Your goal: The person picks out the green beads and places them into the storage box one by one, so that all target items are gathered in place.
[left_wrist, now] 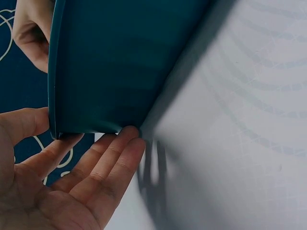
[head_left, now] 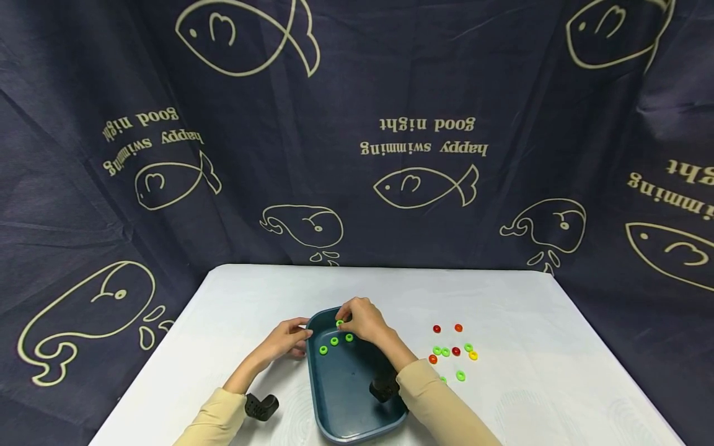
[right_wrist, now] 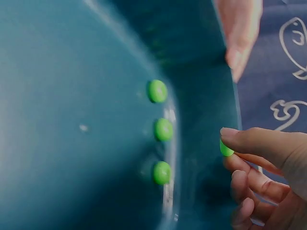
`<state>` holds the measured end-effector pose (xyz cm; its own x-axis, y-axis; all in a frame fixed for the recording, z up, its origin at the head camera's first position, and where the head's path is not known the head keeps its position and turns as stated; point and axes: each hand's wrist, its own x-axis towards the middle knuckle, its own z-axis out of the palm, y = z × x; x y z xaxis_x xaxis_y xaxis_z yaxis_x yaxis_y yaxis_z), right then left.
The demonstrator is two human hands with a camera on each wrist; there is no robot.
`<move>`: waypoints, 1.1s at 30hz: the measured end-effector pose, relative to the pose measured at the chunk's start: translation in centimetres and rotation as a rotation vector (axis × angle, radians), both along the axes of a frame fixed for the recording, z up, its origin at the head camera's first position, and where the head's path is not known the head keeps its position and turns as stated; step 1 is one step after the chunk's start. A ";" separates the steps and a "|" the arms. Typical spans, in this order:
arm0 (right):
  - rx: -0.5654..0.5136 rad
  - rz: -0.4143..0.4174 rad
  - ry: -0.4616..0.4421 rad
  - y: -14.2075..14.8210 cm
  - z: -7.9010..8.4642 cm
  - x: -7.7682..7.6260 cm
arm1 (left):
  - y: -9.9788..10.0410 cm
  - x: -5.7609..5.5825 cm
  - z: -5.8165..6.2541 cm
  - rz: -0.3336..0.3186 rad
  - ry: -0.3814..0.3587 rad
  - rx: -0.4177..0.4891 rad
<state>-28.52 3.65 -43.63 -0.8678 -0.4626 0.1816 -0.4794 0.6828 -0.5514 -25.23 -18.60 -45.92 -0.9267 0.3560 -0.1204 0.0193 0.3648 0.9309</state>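
A dark teal plastic bin (head_left: 340, 402) stands on the white table. My left hand (head_left: 286, 339) holds its far left corner, with the thumb (left_wrist: 29, 123) at the rim and the fingers (left_wrist: 103, 165) against the outer wall. Over the far end of the bin, my right hand (head_left: 364, 319) pinches a small green ring (right_wrist: 226, 148) between thumb and forefinger, near the inner face of the wall. Three more green rings, among them this middle one (right_wrist: 163, 129), lie in a row on the bin floor along the far end.
Right of the bin, loose small rings lie scattered on the table (head_left: 524, 322): several green (head_left: 460, 375), some red (head_left: 456, 351) and orange (head_left: 432, 359), one yellow (head_left: 473, 355). A dark curtain (head_left: 357, 235) with fish drawings hangs behind. Black wrist cameras (head_left: 261, 407) sit under both forearms.
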 end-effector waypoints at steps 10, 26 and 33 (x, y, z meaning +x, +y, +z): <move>0.093 0.045 -0.027 -1.3 -1.9 0.8 | 0.1 0.0 0.1 -0.008 -0.007 0.010; 0.154 0.124 -0.039 -1.2 -2.2 1.4 | -0.1 -0.1 -0.1 -0.015 -0.014 0.027; 0.036 0.108 -0.014 -0.2 -0.7 1.2 | -0.1 -0.1 -0.1 -0.011 -0.011 0.013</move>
<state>-27.28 3.45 -44.36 -0.8148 -0.5597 0.1512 -0.5437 0.6471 -0.5346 -25.32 -18.74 -46.05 -0.9214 0.3679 -0.1256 0.0133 0.3529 0.9356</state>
